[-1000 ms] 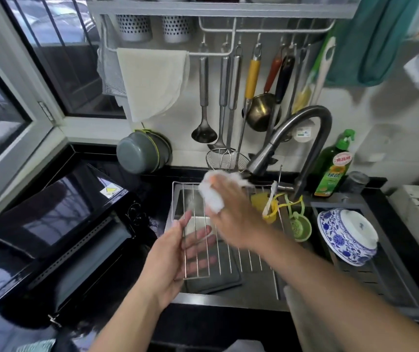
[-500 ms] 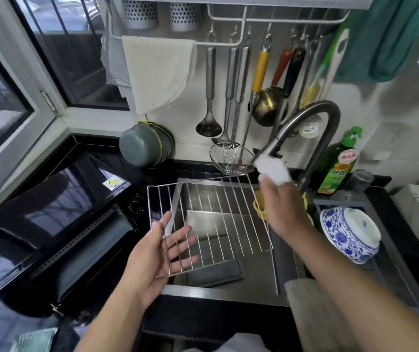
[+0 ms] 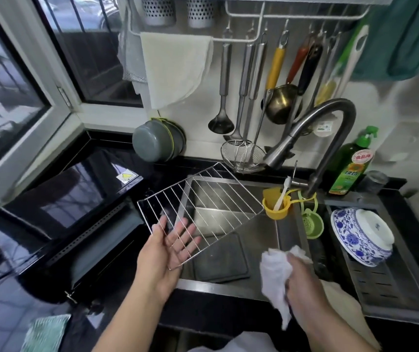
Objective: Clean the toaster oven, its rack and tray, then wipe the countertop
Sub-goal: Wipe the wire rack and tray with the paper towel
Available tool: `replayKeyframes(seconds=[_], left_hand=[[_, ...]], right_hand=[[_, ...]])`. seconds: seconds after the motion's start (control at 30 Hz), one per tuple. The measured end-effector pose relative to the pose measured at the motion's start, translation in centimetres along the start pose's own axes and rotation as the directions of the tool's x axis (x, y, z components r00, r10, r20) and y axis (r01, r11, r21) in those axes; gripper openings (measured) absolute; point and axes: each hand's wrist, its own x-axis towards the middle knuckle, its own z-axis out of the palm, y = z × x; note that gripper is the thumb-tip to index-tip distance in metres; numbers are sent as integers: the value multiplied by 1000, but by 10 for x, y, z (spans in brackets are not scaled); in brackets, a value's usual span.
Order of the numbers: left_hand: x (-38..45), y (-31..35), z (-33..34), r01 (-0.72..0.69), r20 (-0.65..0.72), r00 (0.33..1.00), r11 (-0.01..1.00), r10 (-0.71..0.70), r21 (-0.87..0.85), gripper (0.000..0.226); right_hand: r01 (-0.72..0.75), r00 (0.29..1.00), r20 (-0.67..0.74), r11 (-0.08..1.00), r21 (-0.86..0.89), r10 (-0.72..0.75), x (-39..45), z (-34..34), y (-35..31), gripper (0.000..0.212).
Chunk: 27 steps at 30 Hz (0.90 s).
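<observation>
My left hand (image 3: 167,246) lies palm up under the near corner of the wire rack (image 3: 211,199), its straight, spread fingers showing through the wires. The rack is lifted and tilted over the left side of the sink (image 3: 228,288). Below it, a dark tray (image 3: 219,260) lies flat on the sink bottom. My right hand (image 3: 304,283) grips a crumpled white cloth (image 3: 275,275) above the sink's front edge, apart from the rack. The black toaster oven (image 3: 76,212) stands on the black countertop (image 3: 5,313) to the left, its front facing me.
The faucet (image 3: 330,118) arches over the sink's back. A yellow cup (image 3: 277,209) and a green strainer (image 3: 312,224) hang there. A blue-and-white bowl (image 3: 360,235) sits on the drainer at right, behind it a dish soap bottle (image 3: 350,163). A green cloth (image 3: 46,334) lies near left.
My right hand drew the white cloth back from the faucet to the sink's front edge. My left hand lifted and turned the rack leftward off the sink.
</observation>
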Motion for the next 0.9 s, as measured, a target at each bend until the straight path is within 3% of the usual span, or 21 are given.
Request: replayKeyframes(seconds=[0.03, 0.07, 0.13, 0.2, 0.23, 0.33, 0.5, 0.63, 0.7, 0.77, 0.83, 0.87, 0.9], left_hand=[[-2, -4, 4, 29, 12, 1000, 999, -29, -19, 36], [-6, -11, 10, 69, 29, 997, 997, -68, -27, 34], [-15, -30, 23, 151, 56, 987, 987, -148, -51, 38], [-19, -42, 36, 194, 82, 979, 974, -185, -117, 38], [-21, -45, 42, 216, 90, 975, 964, -204, -156, 37], [-28, -50, 51, 290, 158, 953, 930, -259, -228, 35], [-48, -68, 59, 317, 235, 925, 948, -299, -42, 31], [-32, -63, 46, 246, 195, 949, 968, -249, 39, 35], [-28, -61, 43, 219, 183, 958, 975, -222, 38, 36], [-28, -58, 42, 189, 193, 962, 981, -195, 49, 37], [-28, -57, 40, 157, 204, 964, 984, -172, 88, 36], [-29, -57, 40, 142, 209, 964, 983, -164, 119, 36], [-32, -58, 41, 130, 214, 964, 980, -161, 154, 37]], right_hand=[[-145, 985, 132, 954, 263, 113, 3, 5, -5, 38], [-246, 950, 281, 882, 402, 137, 0, 12, -10, 45], [-326, 867, 496, 814, 481, 54, -11, 35, -18, 62], [-339, 801, 599, 808, 481, -21, -23, 58, -22, 75], [-363, 785, 619, 781, 509, -38, -25, 63, -22, 77], [-333, 825, 564, 763, 554, -49, -19, 63, -23, 68], [-405, 823, 563, 778, 481, 80, -16, 61, -29, 50], [-286, 905, 425, 722, 630, -12, -12, 33, -38, 53], [-172, 966, 258, 706, 687, -15, 0, 16, -50, 52], [7, 1000, 11, 760, 650, -18, 8, 7, -63, 45], [262, 941, -314, 854, 450, -123, 12, 9, -71, 33], [408, 868, -406, 876, 257, -285, 6, 16, -78, 31], [568, 780, -339, 822, 29, -527, -4, 27, -89, 29]])
